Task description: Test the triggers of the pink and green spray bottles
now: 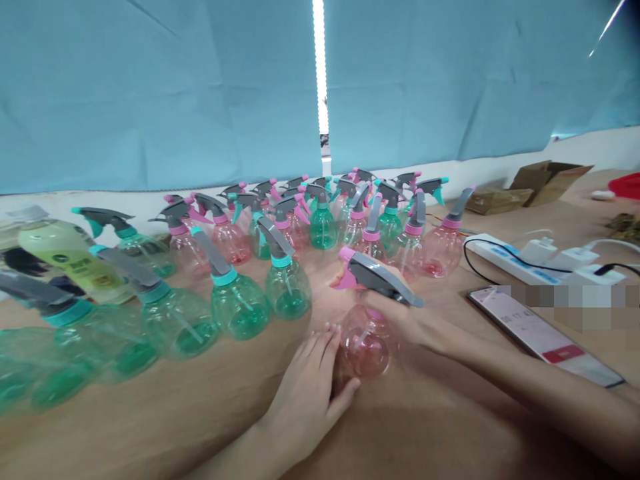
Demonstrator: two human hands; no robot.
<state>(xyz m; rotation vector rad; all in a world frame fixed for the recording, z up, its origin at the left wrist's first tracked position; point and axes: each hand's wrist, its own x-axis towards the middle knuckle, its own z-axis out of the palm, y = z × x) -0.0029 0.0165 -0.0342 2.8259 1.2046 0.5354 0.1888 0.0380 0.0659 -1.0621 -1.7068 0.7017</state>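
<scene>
A clear pink spray bottle (367, 350) stands on the table in front of me, with a grey and pink spray head (377, 273) above it. My left hand (305, 380) cups the bottle's left side, fingers long and thumb against its lower front. My right hand (400, 312) is closed around the spray head from behind, and the head hides most of its fingers. A fingertip shows by the pink trigger. Closest on the left is a green spray bottle (289, 293) with a grey head.
Green bottles (241, 310) line the left, and several pink and green ones crowd the back. A large labelled bottle (70, 253) stands far left. At right are a phone (545, 337), a power strip (525, 260) with chargers and cables, and an open cardboard box (550, 183).
</scene>
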